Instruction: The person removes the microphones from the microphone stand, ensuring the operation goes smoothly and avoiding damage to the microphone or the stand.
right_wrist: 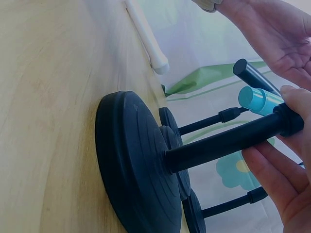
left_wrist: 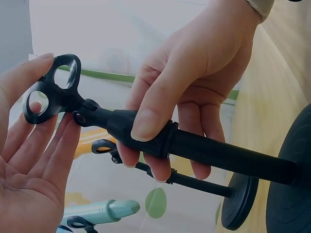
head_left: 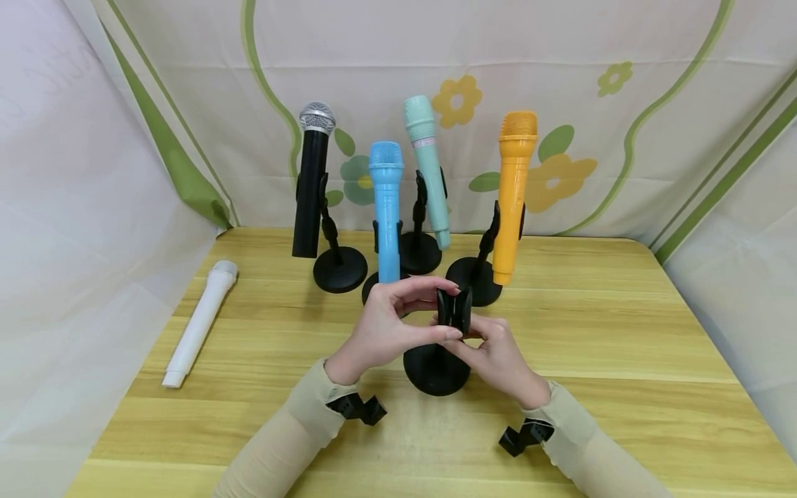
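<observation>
A black desktop microphone stand (head_left: 437,373) rests upright on the table with its round base flat. Its clip (left_wrist: 56,90) has two rounded, holed arms and nothing between them. My left hand (head_left: 389,319) pinches that clip, thumb on one arm and fingertips about the other. Just below the clip's hinge, my right hand (head_left: 500,354) grips the thick collar (left_wrist: 141,133) at the top of the pole. In the right wrist view the pole (right_wrist: 223,143) runs from this grip to the base, and the clip is out of sight.
Behind stand several black stands holding a black microphone (head_left: 309,194), a blue microphone (head_left: 387,214), a mint-green microphone (head_left: 429,173) and an orange microphone (head_left: 514,197). On the table's left lies a white microphone (head_left: 200,325). A patterned curtain (head_left: 529,62) hangs behind the back edge.
</observation>
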The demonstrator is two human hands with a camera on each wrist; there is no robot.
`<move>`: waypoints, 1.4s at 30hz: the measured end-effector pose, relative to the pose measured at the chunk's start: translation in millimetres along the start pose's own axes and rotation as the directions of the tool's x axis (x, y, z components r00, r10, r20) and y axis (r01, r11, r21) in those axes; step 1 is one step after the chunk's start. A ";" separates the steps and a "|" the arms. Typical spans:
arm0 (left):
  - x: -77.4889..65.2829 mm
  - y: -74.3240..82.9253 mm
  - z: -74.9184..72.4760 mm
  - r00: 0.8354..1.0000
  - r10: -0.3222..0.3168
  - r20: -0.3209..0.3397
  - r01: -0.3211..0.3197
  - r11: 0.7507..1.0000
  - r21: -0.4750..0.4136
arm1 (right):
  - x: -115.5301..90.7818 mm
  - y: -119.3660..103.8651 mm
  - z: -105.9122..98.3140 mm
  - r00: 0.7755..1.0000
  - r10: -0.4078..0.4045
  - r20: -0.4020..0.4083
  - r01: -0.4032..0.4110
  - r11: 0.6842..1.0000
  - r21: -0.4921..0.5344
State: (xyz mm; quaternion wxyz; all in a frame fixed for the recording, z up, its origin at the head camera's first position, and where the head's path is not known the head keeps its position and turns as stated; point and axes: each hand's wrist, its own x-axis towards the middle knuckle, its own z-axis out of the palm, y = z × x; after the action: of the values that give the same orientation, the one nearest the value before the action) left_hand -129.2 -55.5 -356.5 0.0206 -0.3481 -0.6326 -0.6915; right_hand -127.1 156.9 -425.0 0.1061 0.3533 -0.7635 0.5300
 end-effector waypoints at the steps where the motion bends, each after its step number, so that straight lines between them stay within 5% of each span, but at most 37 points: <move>1: -0.1 -0.1 0.0 1.000 -0.001 0.000 0.001 1.000 -0.001 | 0.0 0.1 0.1 1.000 -0.001 -0.001 0.001 1.000 0.002; 25: 3.3 -1.2 -0.8 1.000 0.011 0.018 -0.012 0.999 0.036 | -1.0 0.7 0.2 1.000 0.002 -0.012 -0.002 0.999 -0.042; 42: 7.5 5.6 -3.5 0.998 -0.061 0.024 0.061 0.998 -0.011 | -2.6 2.2 0.6 0.999 0.022 -0.030 -0.022 0.999 -0.026</move>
State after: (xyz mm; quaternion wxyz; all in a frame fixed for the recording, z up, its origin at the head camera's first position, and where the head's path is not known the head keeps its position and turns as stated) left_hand -133.8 -56.6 -347.7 -0.0101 -0.3369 -0.6391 -0.6913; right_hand -126.5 157.8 -428.2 0.1163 0.3355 -0.7725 0.5264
